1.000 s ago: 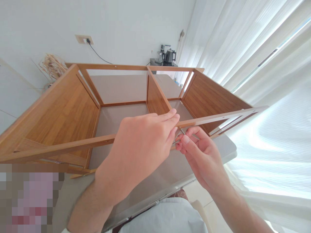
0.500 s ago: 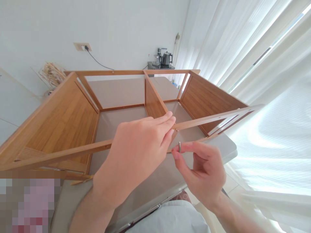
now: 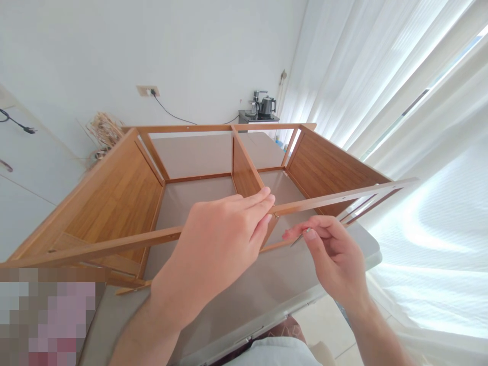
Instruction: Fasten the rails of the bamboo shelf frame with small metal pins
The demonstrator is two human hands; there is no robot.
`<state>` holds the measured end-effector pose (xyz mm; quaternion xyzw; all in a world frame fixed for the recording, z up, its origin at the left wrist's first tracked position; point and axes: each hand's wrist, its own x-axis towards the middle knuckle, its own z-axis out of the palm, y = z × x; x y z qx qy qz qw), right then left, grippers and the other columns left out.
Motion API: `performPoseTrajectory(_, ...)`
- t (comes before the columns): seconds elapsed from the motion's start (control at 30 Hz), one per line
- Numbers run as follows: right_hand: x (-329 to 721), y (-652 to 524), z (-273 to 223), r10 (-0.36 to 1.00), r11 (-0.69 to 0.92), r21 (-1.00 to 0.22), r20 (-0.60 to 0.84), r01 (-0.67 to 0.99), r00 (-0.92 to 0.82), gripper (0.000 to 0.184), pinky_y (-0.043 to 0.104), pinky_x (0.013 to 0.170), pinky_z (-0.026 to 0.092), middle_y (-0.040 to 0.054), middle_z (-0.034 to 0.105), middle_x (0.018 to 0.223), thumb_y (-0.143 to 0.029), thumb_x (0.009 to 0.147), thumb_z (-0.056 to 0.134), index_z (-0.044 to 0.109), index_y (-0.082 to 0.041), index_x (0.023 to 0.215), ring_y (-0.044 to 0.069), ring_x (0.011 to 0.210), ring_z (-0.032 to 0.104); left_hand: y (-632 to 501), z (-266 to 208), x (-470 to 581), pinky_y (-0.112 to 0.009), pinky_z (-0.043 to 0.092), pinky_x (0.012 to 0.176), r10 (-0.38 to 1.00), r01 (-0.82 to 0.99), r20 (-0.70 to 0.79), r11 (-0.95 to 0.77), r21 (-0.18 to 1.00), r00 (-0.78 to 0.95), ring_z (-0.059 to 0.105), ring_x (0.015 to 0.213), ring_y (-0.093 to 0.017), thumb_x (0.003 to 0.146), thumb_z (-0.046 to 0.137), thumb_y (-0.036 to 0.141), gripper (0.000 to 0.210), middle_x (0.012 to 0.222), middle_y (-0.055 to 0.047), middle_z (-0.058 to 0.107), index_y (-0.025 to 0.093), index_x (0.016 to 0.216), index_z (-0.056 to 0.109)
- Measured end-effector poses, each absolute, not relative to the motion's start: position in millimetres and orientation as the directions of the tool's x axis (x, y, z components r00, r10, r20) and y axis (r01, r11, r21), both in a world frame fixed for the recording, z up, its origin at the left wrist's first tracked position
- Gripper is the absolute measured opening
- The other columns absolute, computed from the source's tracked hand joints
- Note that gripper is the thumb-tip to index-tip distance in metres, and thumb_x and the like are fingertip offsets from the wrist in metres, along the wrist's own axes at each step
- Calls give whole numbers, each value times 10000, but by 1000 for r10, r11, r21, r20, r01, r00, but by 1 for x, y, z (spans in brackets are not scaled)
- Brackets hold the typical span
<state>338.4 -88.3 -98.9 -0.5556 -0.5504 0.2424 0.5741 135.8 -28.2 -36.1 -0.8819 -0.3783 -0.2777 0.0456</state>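
Observation:
A wooden shelf frame with a middle divider panel lies across the table in front of me. My left hand is closed over the near rail where it meets the divider, fingers on top and thumb below. Small metal hardware shows at that joint, just right of my fingertips. Lower and to the right, my right hand pinches a thin metal hex key between thumb and fingers. The key is tilted and apart from the wood; part of it is hidden by the fingers.
The grey table stands under the frame. Wooden side panels rise left and right. Behind are a kettle on a dark stand, a wall socket and dried stalks. White curtains hang on the right.
My right hand has drawn slightly right, away from the joint, and the hex key has turned from upright to slanted. My left hand keeps its hold. The whole view has shifted a little.

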Motion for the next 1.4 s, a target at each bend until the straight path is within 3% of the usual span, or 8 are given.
performPoseTrajectory(0.1, 337, -89, -95, 905, 241, -864, 365, 443, 220, 154, 224, 610, 553, 2, 785, 808, -416, 1031, 572, 614, -270, 1005, 144, 743, 730, -28, -36, 135, -327, 634, 742, 612, 678, 534, -729, 94, 583, 771, 1061, -190, 1023, 524, 231, 342, 1370, 44, 708, 235, 1313, 705)
performPoseTrajectory(0.23, 346, -84, -92, 855, 386, -656, 519, 648, 16, 78, 183, 501, 482, -12, 782, 864, -261, 1009, 606, 677, -283, 1033, 106, 684, 688, -26, -36, 136, -323, 635, 740, 614, 674, 531, -731, 103, 584, 773, 1042, -181, 1022, 532, 245, 342, 1367, 43, 711, 240, 1319, 701)
performPoseTrajectory(0.4, 355, -75, -86, 664, 627, -428, 730, 651, -160, 197, 258, 604, 537, 11, 685, 853, -101, 925, 667, 678, -260, 1041, 136, 723, 647, -24, -37, 137, -315, 635, 741, 624, 682, 536, -722, 118, 568, 774, 1041, -175, 1016, 546, 244, 333, 1354, 56, 716, 266, 1305, 711)
performPoseTrajectory(0.57, 353, -69, -80, 588, 688, -296, 762, 662, -270, 281, 326, 708, 553, 41, 680, 923, -54, 900, 675, 672, -253, 1098, 162, 804, 620, -25, -38, 137, -316, 641, 785, 629, 686, 534, -717, 120, 564, 773, 1049, -179, 1016, 555, 244, 334, 1360, 41, 712, 271, 1310, 711)
performPoseTrajectory(1.1, 346, -65, -83, 626, 655, -339, 744, 676, -233, 192, 330, 706, 522, 16, 689, 874, -93, 920, 671, 680, -252, 1027, 151, 757, 599, -26, -38, 136, -324, 641, 751, 623, 684, 544, -720, 117, 563, 773, 1059, -186, 1013, 553, 242, 330, 1352, 59, 714, 268, 1300, 715)
performPoseTrajectory(1.4, 347, -70, -76, 705, 597, -424, 681, 681, -195, 124, 293, 680, 546, 21, 705, 879, -152, 950, 668, 718, -258, 990, 147, 773, 643, -26, -38, 137, -325, 649, 828, 628, 684, 542, -718, 128, 558, 774, 1056, -193, 1013, 559, 249, 328, 1349, 27, 718, 269, 1298, 721)
